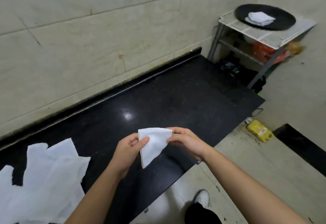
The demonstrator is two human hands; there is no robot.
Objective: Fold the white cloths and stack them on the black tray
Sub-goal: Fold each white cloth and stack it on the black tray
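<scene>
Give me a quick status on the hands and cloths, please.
Left hand, right hand pinch folded cloth over counter. Folded stack on black tray. Unfolded pile at left. Nothing in the way.

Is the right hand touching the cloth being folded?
Touching. The head view shows the right hand pinching the upper right corner of the cloth; the left hand pinches its left edge.

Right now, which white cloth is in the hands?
The triangular folded cloth, pinched by left hand and right hand; others lie on counter or black tray.
</scene>
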